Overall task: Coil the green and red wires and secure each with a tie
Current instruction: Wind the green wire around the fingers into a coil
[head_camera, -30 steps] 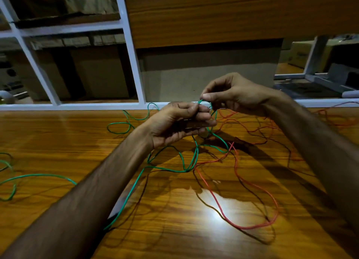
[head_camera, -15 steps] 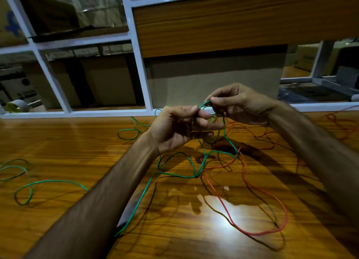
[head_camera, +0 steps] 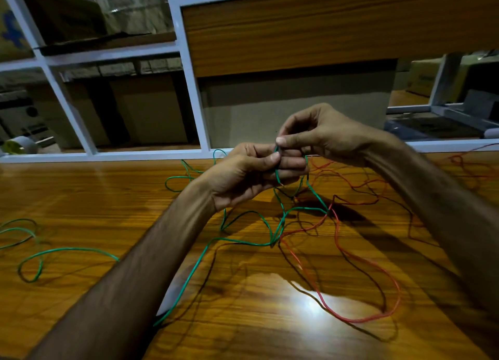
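Note:
A long green wire (head_camera: 237,241) sprawls in loose loops over the wooden table (head_camera: 81,197), running from the far left under my left forearm up to my hands. My left hand (head_camera: 243,176) holds a small loop of the green wire between thumb and curled fingers above the table's back edge. Just right of it, my right hand (head_camera: 321,133) pinches the same wire with thumb and forefinger. A red wire (head_camera: 359,259) lies in wide loops to the right, crossing the green one below my hands. No tie can be made out.
A white frame (head_camera: 189,71) with shelves and cardboard boxes stands behind the table. A roll of tape (head_camera: 20,145) lies at the far left on the ledge. More red wire (head_camera: 464,162) trails off to the right edge. A lamp's glare (head_camera: 310,303) shines on the tabletop.
The camera has tilted up a little, so the scene sits lower in view. My hands have come closer together on the green wire, with the right thumb now against the left fingers.

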Demonstrator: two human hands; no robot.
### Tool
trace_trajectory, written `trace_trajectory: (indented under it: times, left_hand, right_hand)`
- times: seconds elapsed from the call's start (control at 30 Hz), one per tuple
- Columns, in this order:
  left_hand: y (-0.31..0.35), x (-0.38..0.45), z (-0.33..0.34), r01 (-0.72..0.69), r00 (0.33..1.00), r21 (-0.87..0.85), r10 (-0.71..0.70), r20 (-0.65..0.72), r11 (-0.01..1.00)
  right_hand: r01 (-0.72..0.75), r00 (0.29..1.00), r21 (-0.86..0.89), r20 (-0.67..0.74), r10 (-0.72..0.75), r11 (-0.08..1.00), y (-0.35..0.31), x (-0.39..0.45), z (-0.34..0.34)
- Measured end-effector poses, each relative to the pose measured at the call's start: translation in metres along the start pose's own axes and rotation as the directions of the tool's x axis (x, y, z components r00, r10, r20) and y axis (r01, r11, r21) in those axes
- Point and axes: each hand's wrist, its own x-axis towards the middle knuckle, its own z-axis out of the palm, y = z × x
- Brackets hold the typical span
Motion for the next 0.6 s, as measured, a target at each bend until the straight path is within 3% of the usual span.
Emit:
trace_trajectory:
  times: [0.23, 0.4, 0.6]
  left_hand:
    - [0.006, -0.005, -0.004, -0.045, 0.998, -0.057, 0.043, -0.049, 0.997]
    - [0.005, -0.004, -0.004, -0.036, 0.990, -0.014, 0.034, -0.135, 0.999]
    - [0.001, -0.007, 0.003, 0.100, 0.995, 0.034, -0.099, -0.030, 0.994]
  right_hand:
    - [-0.097, 0.994, 0.230, 0.072, 0.082, 0.968, 0.010, -0.004, -0.008]
    - [-0.027, 0.999, 0.062, 0.045, 0.024, 0.998, 0.009, -0.002, 0.000]
    - [0.044, 0.999, -0.115, 0.013, -0.043, 0.992, 0.002, -0.001, 0.010]
